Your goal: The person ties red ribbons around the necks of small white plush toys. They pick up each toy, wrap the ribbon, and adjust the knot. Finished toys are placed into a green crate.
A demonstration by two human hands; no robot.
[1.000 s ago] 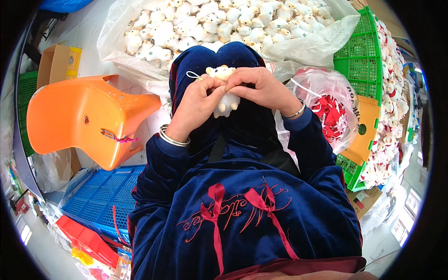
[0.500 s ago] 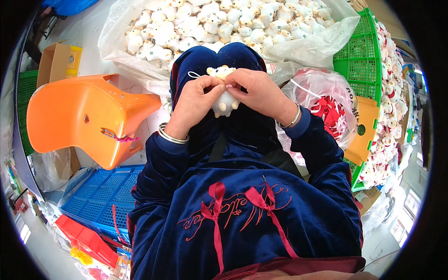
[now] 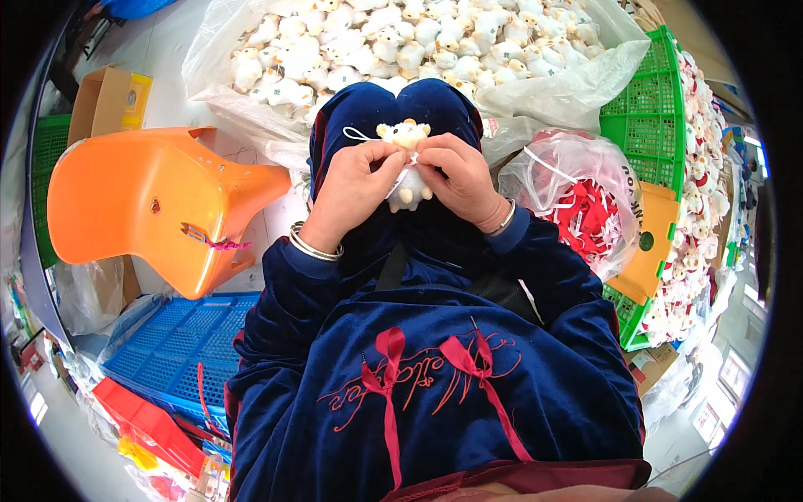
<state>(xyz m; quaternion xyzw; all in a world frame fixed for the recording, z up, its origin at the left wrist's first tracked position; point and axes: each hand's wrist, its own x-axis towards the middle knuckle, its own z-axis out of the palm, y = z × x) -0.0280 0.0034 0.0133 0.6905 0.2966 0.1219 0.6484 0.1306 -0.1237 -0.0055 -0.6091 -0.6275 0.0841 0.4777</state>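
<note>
White plush toy (image 3: 408, 189) | left hand (image 3: 355, 181): pinching its neck | right hand (image 3: 465, 186): pinching alongside

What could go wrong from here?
1. The plush toy might slip: the left hand and right hand pinch near its neck, above the lap.
2. The white cord loop sticks out beside the left hand and could snag.
3. The small metal tool lies loose on the orange chair; a bump may drop it.

Over there, the right hand (image 3: 458, 177) has drawn its wrist inward, and a white ribbon (image 3: 400, 180) now shows across the small plush animal (image 3: 405, 136).
</note>
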